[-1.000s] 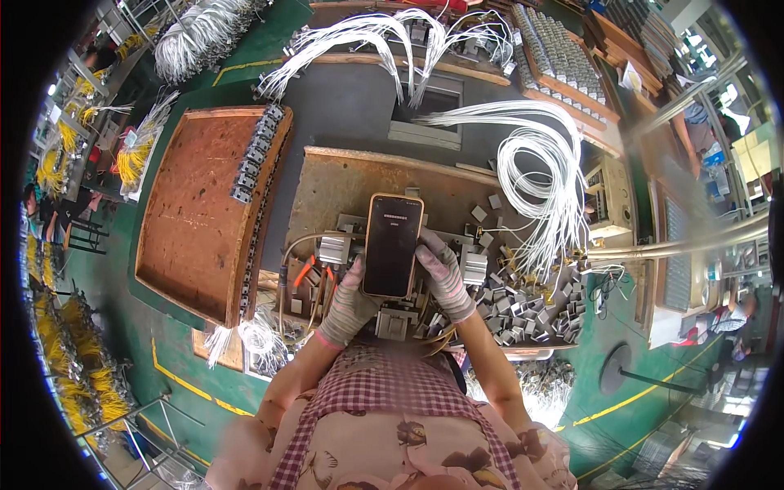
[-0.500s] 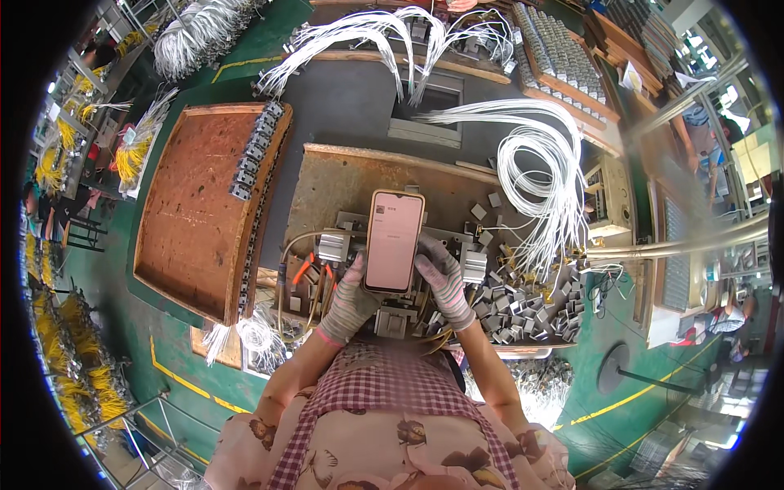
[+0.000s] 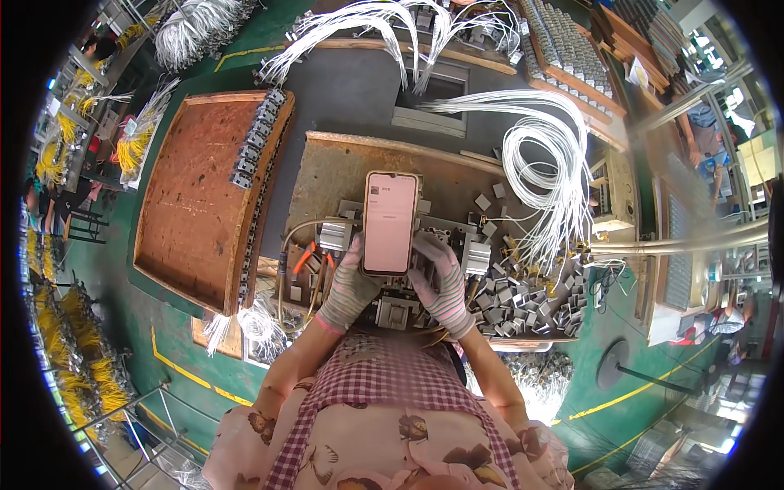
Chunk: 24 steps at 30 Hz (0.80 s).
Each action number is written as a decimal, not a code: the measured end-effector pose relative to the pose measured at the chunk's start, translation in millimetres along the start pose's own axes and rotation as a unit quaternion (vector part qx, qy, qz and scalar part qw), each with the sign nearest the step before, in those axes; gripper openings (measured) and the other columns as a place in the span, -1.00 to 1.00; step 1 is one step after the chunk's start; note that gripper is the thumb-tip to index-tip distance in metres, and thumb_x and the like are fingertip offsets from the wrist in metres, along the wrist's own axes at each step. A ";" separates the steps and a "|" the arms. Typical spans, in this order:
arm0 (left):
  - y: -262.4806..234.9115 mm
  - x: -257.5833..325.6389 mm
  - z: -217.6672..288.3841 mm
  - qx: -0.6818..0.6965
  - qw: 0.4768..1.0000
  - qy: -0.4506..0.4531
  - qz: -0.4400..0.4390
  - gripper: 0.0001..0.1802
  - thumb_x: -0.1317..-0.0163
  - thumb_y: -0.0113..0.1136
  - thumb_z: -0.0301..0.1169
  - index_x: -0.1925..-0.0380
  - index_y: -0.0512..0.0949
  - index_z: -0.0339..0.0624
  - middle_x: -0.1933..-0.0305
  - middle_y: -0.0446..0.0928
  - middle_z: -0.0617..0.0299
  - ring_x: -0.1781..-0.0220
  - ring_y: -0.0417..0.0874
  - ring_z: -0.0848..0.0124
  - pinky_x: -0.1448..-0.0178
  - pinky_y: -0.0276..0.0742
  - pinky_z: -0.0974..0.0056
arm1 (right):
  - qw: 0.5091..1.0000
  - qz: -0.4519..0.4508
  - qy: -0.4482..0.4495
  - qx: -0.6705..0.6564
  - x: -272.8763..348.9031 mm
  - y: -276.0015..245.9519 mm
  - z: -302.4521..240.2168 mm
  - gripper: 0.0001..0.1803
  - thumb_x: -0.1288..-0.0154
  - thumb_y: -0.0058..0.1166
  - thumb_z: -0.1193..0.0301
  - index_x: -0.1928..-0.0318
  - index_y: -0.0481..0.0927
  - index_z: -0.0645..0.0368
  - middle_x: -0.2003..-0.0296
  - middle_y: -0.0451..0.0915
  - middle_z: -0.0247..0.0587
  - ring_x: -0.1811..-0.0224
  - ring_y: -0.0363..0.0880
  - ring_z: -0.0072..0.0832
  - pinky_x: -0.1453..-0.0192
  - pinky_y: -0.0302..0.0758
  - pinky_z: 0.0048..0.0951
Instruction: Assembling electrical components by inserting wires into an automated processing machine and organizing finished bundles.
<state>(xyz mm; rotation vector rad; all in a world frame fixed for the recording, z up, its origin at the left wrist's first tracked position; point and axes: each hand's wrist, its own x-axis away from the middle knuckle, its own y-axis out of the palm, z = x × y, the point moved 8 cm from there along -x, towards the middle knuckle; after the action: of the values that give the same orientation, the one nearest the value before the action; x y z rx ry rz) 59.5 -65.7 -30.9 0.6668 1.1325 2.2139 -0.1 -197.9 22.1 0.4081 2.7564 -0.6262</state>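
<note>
A smartphone (image 3: 388, 224) with a lit pink screen stands out upright over the workbench in front of me. My left hand (image 3: 351, 290), in a striped grey glove, grips its lower left side. At the lower right edge is my right hand (image 3: 443, 282), gloved alike, its fingers bent and apart beside the phone; whether they touch it I cannot tell. Under and behind the hands lies a metal fixture (image 3: 395, 313), partly hidden. A finned metal block (image 3: 335, 235) sits left of the phone, another finned block (image 3: 475, 256) just right of my right hand.
Many small metal pieces (image 3: 523, 302) are heaped on the right of the bench. A coil of white wires (image 3: 535, 163) lies behind them. On the left stands a wooden tray (image 3: 204, 196) with a row of metal parts (image 3: 260, 139). Orange-handled pliers (image 3: 303, 260) rest left of my left hand.
The phone has shifted slightly up and left in view, with my left hand still on it. My right hand's fingers have spread and shifted along the phone's right edge.
</note>
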 end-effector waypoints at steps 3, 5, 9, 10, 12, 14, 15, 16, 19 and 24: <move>-2.9 -3.8 -4.7 0.021 0.999 -0.014 0.021 -0.31 -0.31 0.06 0.13 -0.30 0.28 0.00 -0.22 0.45 0.20 -0.23 0.50 0.30 -0.26 0.50 0.09 | 0.989 0.012 -0.078 0.127 4.5 -0.9 -12.4 -0.47 -0.04 0.30 0.42 -0.09 0.52 0.03 -0.12 0.45 -0.11 -0.10 0.44 -0.14 -0.19 0.34 -0.15; 3.4 -2.9 -1.4 0.013 1.000 -0.011 0.014 -0.31 -0.31 0.05 0.14 -0.30 0.29 0.00 -0.22 0.45 0.20 -0.22 0.50 0.30 -0.26 0.50 0.10 | 0.983 0.009 -0.096 0.153 7.6 0.5 -15.8 -0.49 0.01 0.32 0.42 -0.04 0.54 -0.03 -0.11 0.44 -0.15 -0.09 0.43 -0.15 -0.16 0.33 -0.14; -2.9 -3.4 -5.2 0.028 0.999 -0.030 0.010 -0.31 -0.33 0.00 0.15 -0.30 0.28 -0.02 -0.22 0.45 0.20 -0.23 0.50 0.30 -0.26 0.49 0.11 | 0.968 0.016 -0.150 0.200 18.2 1.8 -26.2 -0.48 0.11 0.36 0.40 0.04 0.55 -0.15 -0.11 0.42 -0.22 -0.10 0.40 -0.19 -0.12 0.30 -0.12; -4.0 -3.7 -6.6 0.028 0.999 -0.031 0.011 -0.31 -0.33 0.00 0.15 -0.30 0.28 -0.02 -0.22 0.45 0.20 -0.23 0.50 0.30 -0.26 0.49 0.11 | 0.962 0.022 -0.167 0.213 19.9 2.2 -29.2 -0.48 0.13 0.37 0.38 0.06 0.55 -0.19 -0.11 0.41 -0.24 -0.12 0.39 -0.19 -0.11 0.29 -0.12; -8.4 -3.8 -8.1 0.031 0.999 -0.027 0.031 -0.31 -0.36 -0.03 0.15 -0.32 0.27 -0.03 -0.22 0.45 0.20 -0.22 0.51 0.30 -0.26 0.47 0.10 | 0.958 0.018 -0.167 0.231 19.8 4.5 -31.1 -0.49 0.15 0.38 0.35 0.07 0.57 -0.20 -0.11 0.42 -0.26 -0.11 0.40 -0.20 -0.10 0.30 -0.13; -5.8 -3.6 -7.4 0.033 0.999 -0.015 0.037 -0.32 -0.33 0.02 0.15 -0.27 0.31 -0.06 -0.18 0.47 0.19 -0.18 0.52 0.28 -0.24 0.49 0.10 | 0.954 0.014 -0.168 0.249 18.3 5.8 -34.6 -0.49 0.18 0.38 0.32 0.09 0.58 -0.20 -0.11 0.42 -0.27 -0.11 0.40 -0.21 -0.08 0.31 -0.14; -4.5 -3.4 -5.6 0.034 0.999 -0.003 0.042 -0.33 -0.30 0.07 0.15 -0.22 0.35 -0.08 -0.14 0.50 0.17 -0.15 0.54 0.27 -0.21 0.52 0.10 | 0.953 0.002 -0.166 0.253 17.3 7.4 -35.1 -0.49 0.20 0.38 0.32 0.09 0.60 -0.18 -0.13 0.42 -0.26 -0.13 0.39 -0.19 -0.11 0.30 -0.13; -1.3 -2.8 -4.2 0.034 0.999 -0.002 0.042 -0.33 -0.30 0.07 0.15 -0.22 0.35 -0.08 -0.14 0.50 0.17 -0.15 0.54 0.27 -0.21 0.52 0.10 | 0.952 -0.011 -0.163 0.258 16.8 9.4 -35.0 -0.48 0.23 0.37 0.32 0.09 0.61 -0.16 -0.14 0.43 -0.25 -0.15 0.38 -0.16 -0.15 0.30 -0.12; 6.5 -0.5 -3.3 0.048 0.997 -0.026 0.052 -0.34 -0.29 0.09 0.14 -0.21 0.35 -0.06 -0.14 0.49 0.17 -0.15 0.54 0.27 -0.23 0.50 0.11 | 0.952 -0.011 -0.167 0.256 17.5 9.9 -36.5 -0.46 0.25 0.38 0.32 0.09 0.63 -0.16 -0.13 0.43 -0.24 -0.15 0.39 -0.17 -0.14 0.30 -0.12; 5.5 2.4 -0.6 0.026 0.999 -0.006 0.025 -0.29 -0.35 -0.02 0.16 -0.29 0.31 -0.12 -0.21 0.47 0.16 -0.21 0.51 0.29 -0.29 0.45 0.12 | 0.950 -0.004 -0.170 0.261 14.2 9.0 -40.7 -0.52 0.28 0.37 0.28 0.17 0.66 -0.16 -0.09 0.46 -0.26 -0.07 0.46 -0.19 -0.06 0.35 -0.15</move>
<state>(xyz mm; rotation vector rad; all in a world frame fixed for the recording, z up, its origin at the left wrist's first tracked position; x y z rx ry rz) 56.1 -67.1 -26.2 0.7375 1.1838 2.2252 -18.8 -168.6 49.2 0.3543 2.2405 -1.3008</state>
